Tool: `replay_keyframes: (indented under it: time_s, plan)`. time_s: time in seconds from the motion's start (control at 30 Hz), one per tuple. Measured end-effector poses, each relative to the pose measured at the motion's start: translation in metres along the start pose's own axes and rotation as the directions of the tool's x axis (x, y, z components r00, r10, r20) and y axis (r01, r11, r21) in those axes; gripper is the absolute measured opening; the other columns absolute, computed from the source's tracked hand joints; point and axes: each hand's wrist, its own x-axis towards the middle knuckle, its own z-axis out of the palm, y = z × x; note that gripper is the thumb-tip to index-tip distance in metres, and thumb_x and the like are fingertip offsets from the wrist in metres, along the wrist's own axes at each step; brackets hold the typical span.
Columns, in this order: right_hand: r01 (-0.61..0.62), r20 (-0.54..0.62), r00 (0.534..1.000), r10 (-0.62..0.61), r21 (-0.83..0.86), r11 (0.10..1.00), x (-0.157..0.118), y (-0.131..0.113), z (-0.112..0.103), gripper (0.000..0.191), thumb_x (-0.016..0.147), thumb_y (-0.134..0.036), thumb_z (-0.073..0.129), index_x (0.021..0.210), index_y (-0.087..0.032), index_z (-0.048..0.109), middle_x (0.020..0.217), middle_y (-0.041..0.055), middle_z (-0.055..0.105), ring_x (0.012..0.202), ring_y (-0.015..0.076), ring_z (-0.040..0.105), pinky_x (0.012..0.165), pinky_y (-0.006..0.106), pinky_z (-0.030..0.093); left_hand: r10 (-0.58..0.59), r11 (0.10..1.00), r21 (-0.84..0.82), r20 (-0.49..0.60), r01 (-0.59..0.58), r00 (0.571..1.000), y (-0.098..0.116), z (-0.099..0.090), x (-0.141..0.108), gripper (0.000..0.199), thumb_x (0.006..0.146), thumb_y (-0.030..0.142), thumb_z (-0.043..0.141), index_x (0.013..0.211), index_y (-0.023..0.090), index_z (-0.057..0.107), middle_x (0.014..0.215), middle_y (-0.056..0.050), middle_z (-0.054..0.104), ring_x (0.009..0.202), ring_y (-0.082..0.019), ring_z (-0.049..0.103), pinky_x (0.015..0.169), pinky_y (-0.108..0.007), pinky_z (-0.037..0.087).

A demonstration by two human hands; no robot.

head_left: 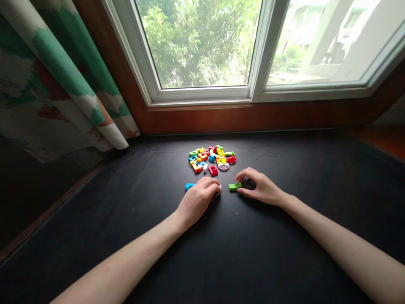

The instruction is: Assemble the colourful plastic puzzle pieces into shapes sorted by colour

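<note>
My left hand [202,193] is curled low over the black surface, its fingers closed around a blue toy block [189,187]. The blue end sticks out on the left, and a small white bit [220,186] shows at the fingertips. Whether the two are joined is hidden under the hand. To the right, my right hand [260,185] has its thumb and index finger at the two sides of a green toy block [234,186], closed on its right end. That block lies flat or just above the surface, a short gap from my left fingertips.
Beyond my hands lies a loose pile of plastic toy blocks [212,158] in several colours. A red block [213,170] and a white ring-like piece [223,167] sit at its near edge. A window [202,95] stands behind the black surface [202,261], and a patterned curtain [79,93] hangs left.
</note>
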Motion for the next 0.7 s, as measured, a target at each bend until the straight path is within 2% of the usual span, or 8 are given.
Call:
replay_keyframes:
  time_s: [0.2, 0.37, 0.47, 0.57, 0.7]
  plan:
    - [-0.118, -0.112, 0.986, 0.123, 0.05, 0.992, 0.0, 0.002, -0.004, 0.015, 0.089, -0.031, 0.061, 0.099, -0.021, 0.066, 0.092, 0.0051, 0.072, 0.085, 0.0221, 0.067, 0.081, 0.036, 0.052, 0.03, 0.997, 0.071, -0.048, -0.026, 0.998, 0.004, 0.0, 0.0, 0.02, 0.095, 0.008, 0.047, 0.095, 0.018, 0.065, 0.107, -0.01, 0.067, 0.1, -0.022, 0.065, 0.087, -0.037, 0.058]
    - [-0.151, -0.166, 0.973, 0.16, 0.067, 0.986, 0.0, 0.007, -0.006, 0.018, 0.092, -0.034, 0.054, 0.098, -0.021, 0.065, 0.089, 0.0049, 0.072, 0.083, 0.0221, 0.068, 0.077, 0.035, 0.052, 0.035, 0.995, 0.091, -0.101, -0.026, 0.994, 0.001, -0.004, 0.003, 0.025, 0.094, 0.005, 0.045, 0.102, 0.019, 0.064, 0.114, -0.011, 0.065, 0.107, -0.023, 0.062, 0.093, -0.04, 0.056]
    - [-0.161, -0.176, 0.969, 0.173, 0.082, 0.984, 0.0, 0.007, -0.007, 0.019, 0.092, -0.034, 0.054, 0.097, -0.02, 0.065, 0.092, 0.0054, 0.072, 0.085, 0.0225, 0.068, 0.078, 0.035, 0.052, 0.008, 0.987, 0.159, -0.11, 0.01, 0.994, -0.013, -0.014, 0.009, 0.028, 0.094, 0.003, 0.044, 0.107, 0.018, 0.063, 0.116, -0.011, 0.064, 0.109, -0.024, 0.061, 0.096, -0.043, 0.054]
    - [-0.169, -0.178, 0.967, 0.183, 0.094, 0.981, 0.0, 0.007, -0.007, 0.019, 0.091, -0.035, 0.054, 0.096, -0.02, 0.066, 0.092, 0.0053, 0.072, 0.085, 0.0227, 0.069, 0.079, 0.035, 0.051, -0.068, 0.968, 0.235, -0.094, 0.089, 0.993, -0.036, -0.025, 0.017, 0.025, 0.093, 0.004, 0.046, 0.105, 0.017, 0.065, 0.118, -0.013, 0.061, 0.11, -0.027, 0.059, 0.094, -0.044, 0.054]
    - [-0.176, -0.18, 0.965, 0.192, 0.098, 0.979, 0.0, 0.007, -0.007, 0.018, 0.091, -0.035, 0.055, 0.095, -0.02, 0.066, 0.091, 0.0044, 0.072, 0.082, 0.0219, 0.068, 0.078, 0.034, 0.051, -0.199, 0.926, 0.33, 0.014, 0.183, 0.98, -0.063, -0.031, 0.027, 0.021, 0.091, 0.012, 0.057, 0.108, 0.017, 0.067, 0.118, -0.013, 0.059, 0.108, -0.028, 0.057, 0.093, -0.045, 0.054]
